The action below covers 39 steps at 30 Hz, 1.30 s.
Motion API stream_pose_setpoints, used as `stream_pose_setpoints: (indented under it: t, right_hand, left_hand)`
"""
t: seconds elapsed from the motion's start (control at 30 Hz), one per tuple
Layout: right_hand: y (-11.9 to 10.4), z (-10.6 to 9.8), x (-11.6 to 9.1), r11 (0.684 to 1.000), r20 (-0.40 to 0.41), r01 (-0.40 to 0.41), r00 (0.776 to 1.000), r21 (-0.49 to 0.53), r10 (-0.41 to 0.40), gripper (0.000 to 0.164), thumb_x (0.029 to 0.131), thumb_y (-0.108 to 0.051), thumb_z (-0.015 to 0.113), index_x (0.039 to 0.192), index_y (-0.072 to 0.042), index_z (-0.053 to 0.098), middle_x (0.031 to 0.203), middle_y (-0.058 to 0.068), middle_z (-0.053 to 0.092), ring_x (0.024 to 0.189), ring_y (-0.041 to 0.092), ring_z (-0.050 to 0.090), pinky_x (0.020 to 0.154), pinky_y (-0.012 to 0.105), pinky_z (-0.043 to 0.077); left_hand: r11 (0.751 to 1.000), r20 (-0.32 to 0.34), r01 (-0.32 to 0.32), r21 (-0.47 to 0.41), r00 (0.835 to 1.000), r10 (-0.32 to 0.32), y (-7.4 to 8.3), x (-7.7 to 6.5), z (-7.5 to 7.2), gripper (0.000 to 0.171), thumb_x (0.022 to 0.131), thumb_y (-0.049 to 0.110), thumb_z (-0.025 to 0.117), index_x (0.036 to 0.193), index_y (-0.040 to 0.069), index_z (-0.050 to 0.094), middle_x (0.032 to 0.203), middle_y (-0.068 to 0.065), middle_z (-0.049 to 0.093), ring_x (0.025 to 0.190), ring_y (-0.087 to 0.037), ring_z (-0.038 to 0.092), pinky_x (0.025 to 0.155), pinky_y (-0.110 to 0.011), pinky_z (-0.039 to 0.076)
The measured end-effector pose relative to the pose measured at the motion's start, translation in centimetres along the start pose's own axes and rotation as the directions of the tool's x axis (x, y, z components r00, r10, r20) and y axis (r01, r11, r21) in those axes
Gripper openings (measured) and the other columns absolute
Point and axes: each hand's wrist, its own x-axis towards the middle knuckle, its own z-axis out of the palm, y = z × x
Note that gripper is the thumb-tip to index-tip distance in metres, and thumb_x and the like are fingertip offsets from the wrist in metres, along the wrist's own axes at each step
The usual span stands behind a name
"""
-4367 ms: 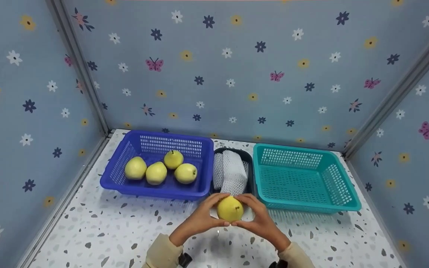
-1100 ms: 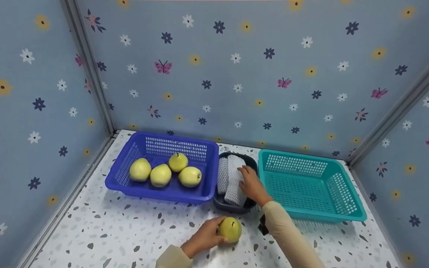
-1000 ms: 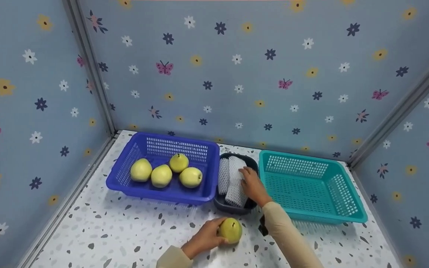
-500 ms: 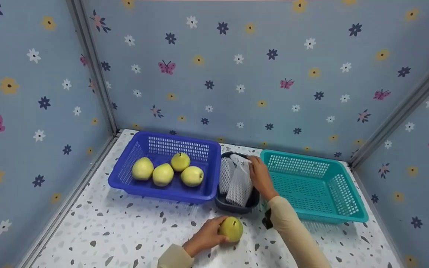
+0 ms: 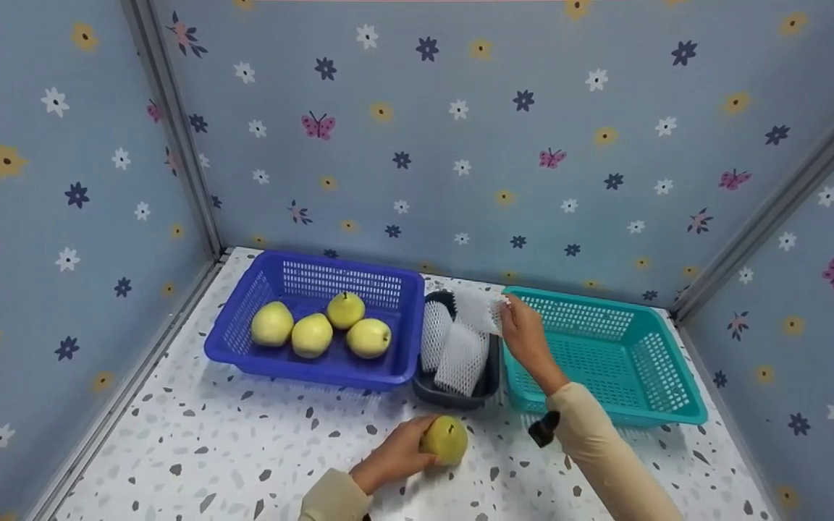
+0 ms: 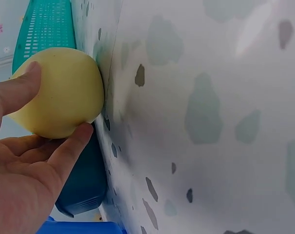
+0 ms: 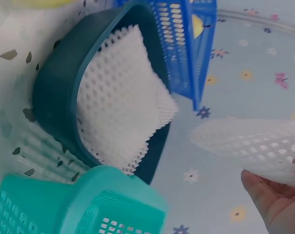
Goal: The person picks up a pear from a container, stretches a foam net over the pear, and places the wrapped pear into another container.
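Observation:
My left hand (image 5: 397,454) grips a yellow-green pear (image 5: 447,440) that sits on the speckled tabletop, stem up. In the left wrist view, the thumb and fingers curl around the pear (image 6: 64,92). My right hand (image 5: 531,339) pinches one end of a white foam fruit net (image 5: 476,310), held up over the back of a dark oval basket (image 5: 453,396). More foam nets (image 5: 462,358) lie in that basket. The right wrist view shows the held net (image 7: 245,141) hanging flat from the fingertips, apart from the nets below.
On the left, a blue basket (image 5: 316,370) holds several pears (image 5: 312,335). A teal basket (image 5: 591,354) stands on the right, under and beside my right hand. Flower-patterned walls (image 5: 417,145) enclose the table at the back and sides.
Both hands held the pear at first; my right hand then let go and reached into the dark basket. It has now lifted out one foam net, while my left hand stays on the pear.

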Motion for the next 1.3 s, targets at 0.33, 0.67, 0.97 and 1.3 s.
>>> stream_pose_setpoints:
  t: [0.33,0.67,0.97,1.3]
  right_hand:
    - [-4.2,-2.9,-3.0,0.988,0.112,-0.085,0.991,0.130,0.071,0.021,0.094,-0.012,0.039,0.092,-0.002,0.057,0.060,0.002,0.043,0.049,0.009,0.036,0.049,0.026,0.033]
    - [-6.9,-4.7,-7.7,0.965,0.212,-0.181,0.967,0.188,0.140,0.017,0.092,-0.002,0.038,0.088,0.003,0.055,0.057,0.000,0.036,0.048,0.005,0.031,0.046,0.021,0.029]
    - [-3.8,-2.7,-10.4,0.929,0.305,-0.291,0.928,0.227,0.216,0.023,0.094,-0.008,0.037,0.104,0.004,0.054,0.071,0.001,0.047,0.059,0.008,0.041,0.055,0.023,0.038]
    - [-4.6,-1.6,-11.7,0.900,0.358,-0.324,0.910,0.293,0.211,0.025,0.095,-0.011,0.035,0.103,0.003,0.054,0.090,0.011,0.057,0.078,0.013,0.053,0.066,0.026,0.045]
  left_hand:
    - [0.997,-0.054,-0.025,0.076,0.998,0.029,0.6,-0.5,-1.0,0.067,0.072,0.020,0.070,0.128,-0.002,0.039,0.126,-0.016,0.045,0.114,-0.029,0.042,0.093,-0.041,0.034]
    - [0.991,-0.369,-0.095,-0.089,0.928,0.056,4.2,0.1,-2.9,0.028,0.092,0.018,0.044,0.115,0.004,0.053,0.111,-0.007,0.054,0.101,-0.021,0.046,0.080,-0.034,0.042]
    - [0.829,-0.423,-0.015,-0.559,0.865,-0.270,6.7,1.4,-2.8,0.026,0.092,0.013,0.044,0.099,-0.008,0.057,0.089,-0.012,0.058,0.081,-0.018,0.052,0.072,-0.029,0.042]
    - [0.541,-0.253,-0.009,-0.841,0.890,-0.379,6.3,1.9,-1.5,0.032,0.092,0.028,0.044,0.103,-0.002,0.051,0.094,-0.004,0.053,0.088,-0.013,0.050,0.080,-0.027,0.040]
